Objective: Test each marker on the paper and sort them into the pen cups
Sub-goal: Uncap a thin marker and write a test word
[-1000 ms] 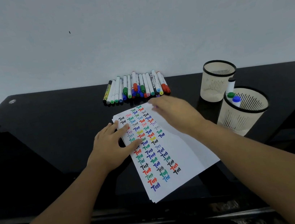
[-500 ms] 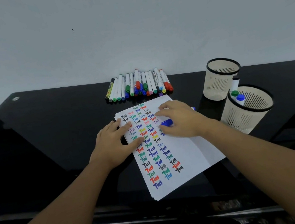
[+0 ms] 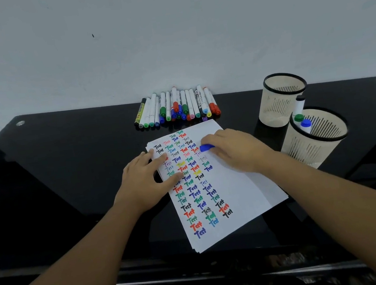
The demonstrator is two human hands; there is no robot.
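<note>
black glass table (image 3: pixel 67 183) | paper stack (image 3: pixel 238 195) | marker row (image 3: pixel 175 108) | two pen cups (image 3: pixel 282 97)

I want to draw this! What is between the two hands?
In the head view, written-on paper lies between the left hand and the right hand, which holds a blue marker.

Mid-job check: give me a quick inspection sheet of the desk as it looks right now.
Surface: glossy black desk, against a pale wall.
Job's things: paper stack covered with coloured "Test" marks; row of capped markers at the back edge; near pen cup holds three markers; far pen cup, contents not visible.
Clutter: nothing seen.
Grippers: left hand rests flat on the paper; right hand holds a blue marker over the sheet.
Cables: nothing seen.
Surroundings: patterned floor at the lower edge.
</note>
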